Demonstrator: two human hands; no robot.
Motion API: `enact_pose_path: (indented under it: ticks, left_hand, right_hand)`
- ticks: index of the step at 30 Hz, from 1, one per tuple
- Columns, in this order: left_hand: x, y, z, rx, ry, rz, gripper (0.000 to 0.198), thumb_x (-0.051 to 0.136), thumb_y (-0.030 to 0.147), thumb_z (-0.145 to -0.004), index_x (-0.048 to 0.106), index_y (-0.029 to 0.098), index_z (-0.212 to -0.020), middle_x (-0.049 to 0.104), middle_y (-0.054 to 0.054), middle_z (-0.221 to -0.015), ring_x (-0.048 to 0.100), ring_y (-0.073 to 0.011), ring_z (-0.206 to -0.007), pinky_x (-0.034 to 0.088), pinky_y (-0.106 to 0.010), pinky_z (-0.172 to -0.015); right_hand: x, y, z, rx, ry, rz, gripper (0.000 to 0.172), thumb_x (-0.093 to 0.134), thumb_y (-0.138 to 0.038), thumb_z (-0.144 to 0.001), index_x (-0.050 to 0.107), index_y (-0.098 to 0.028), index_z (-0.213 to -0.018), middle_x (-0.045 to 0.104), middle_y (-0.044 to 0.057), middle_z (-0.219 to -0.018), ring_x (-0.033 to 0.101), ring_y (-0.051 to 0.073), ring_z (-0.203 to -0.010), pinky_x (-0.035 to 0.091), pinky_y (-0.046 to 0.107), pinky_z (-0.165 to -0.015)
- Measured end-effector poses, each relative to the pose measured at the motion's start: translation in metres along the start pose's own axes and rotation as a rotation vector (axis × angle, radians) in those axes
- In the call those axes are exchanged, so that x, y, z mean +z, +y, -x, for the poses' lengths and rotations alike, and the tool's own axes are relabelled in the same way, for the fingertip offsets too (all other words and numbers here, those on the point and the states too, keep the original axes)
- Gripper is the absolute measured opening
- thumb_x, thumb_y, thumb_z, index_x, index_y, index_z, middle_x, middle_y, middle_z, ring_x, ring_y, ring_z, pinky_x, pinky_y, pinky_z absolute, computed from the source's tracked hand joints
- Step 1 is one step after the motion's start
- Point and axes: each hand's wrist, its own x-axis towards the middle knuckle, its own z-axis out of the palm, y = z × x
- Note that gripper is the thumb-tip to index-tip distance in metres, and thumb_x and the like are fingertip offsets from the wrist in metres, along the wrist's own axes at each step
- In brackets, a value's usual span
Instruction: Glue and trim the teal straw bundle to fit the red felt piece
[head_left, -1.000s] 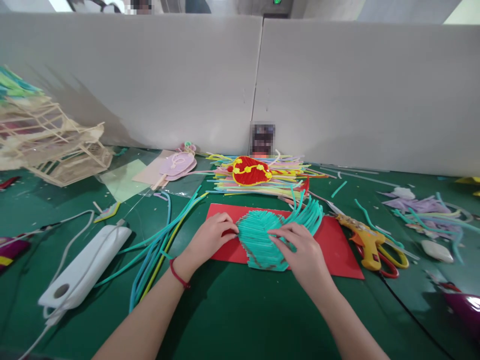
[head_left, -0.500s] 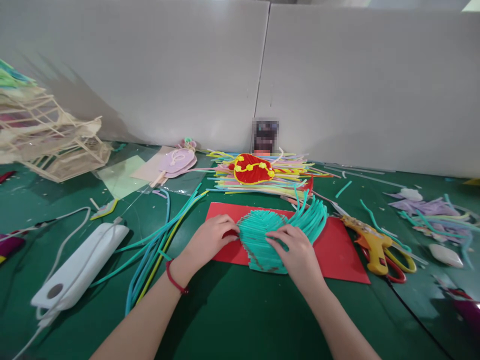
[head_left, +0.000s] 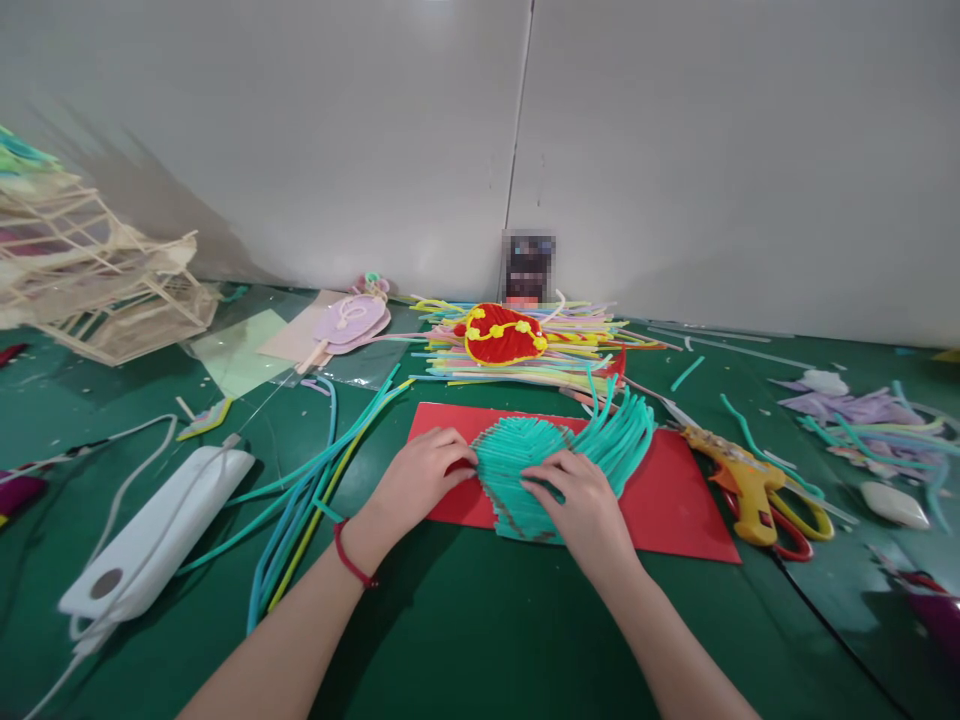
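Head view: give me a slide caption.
Left hand and right hand at a rounded turquoise piece of slender strips, over red sheet.

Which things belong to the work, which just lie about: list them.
Likely part of it:
teal rounded fuzzy piece
flat red rectangular sheet
perhaps yellow plastic glue gun

Seemingly lying about:
white oblong plastic device
red oval fuzzy piece
pale wooden framework

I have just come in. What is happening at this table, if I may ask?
A person is working on a teal piece that lies mostly on a red sheet. The left hand is at its left edge and the right hand is over its right part; whether either pinches anything is hard to tell. Teal strands fan out beyond the right hand. A glue gun and scissors lie by the sheet's right end, with neither hand on them.
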Motion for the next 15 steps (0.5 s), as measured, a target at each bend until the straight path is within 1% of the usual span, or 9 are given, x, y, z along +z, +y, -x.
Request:
enact_pose_path:
  ticks: [4, 9, 15]
  left_hand:
    - [-0.001, 0.001, -0.001, 0.003, -0.006, 0.003, 0.006, 0.06, 0.019, -0.086, 0.065, 0.019, -0.089, 0.063, -0.002, -0.093, 0.058, -0.0173, -0.09, 0.046, -0.03, -0.081]
    - [-0.0009, 0.0013, -0.0012, 0.005, -0.012, 0.005, 0.006, 0.059, 0.02, -0.086, 0.065, 0.018, -0.089, 0.063, -0.003, -0.094, 0.058, -0.0178, -0.091, 0.045, -0.03, -0.082]
    - [0.0011, -0.0007, -0.0009, 0.007, 0.003, 0.001, 0.005, 0.061, 0.02, -0.085, 0.064, 0.018, -0.088, 0.064, -0.002, -0.092, 0.058, -0.0177, -0.09, 0.045, -0.03, -0.081]
  right_hand:
    - [0.0009, -0.0006, -0.0001, 0.04, 0.01, 0.012, 0.024, 0.052, -0.034, -0.091, 0.073, -0.025, -0.085, 0.064, 0.004, -0.08, 0.058, 0.02, -0.079, 0.04, 0.034, -0.07]
    - [0.0015, 0.0002, -0.0005, 0.056, -0.029, -0.01, 0.02, 0.055, -0.033, -0.09, 0.072, -0.025, -0.085, 0.065, 0.004, -0.081, 0.058, 0.021, -0.08, 0.039, 0.034, -0.072]
    - [0.0005, -0.0002, -0.0009, 0.054, -0.026, 0.003, 0.023, 0.053, -0.034, -0.091, 0.072, -0.025, -0.084, 0.065, 0.004, -0.081, 0.058, 0.02, -0.08, 0.039, 0.034, -0.072]
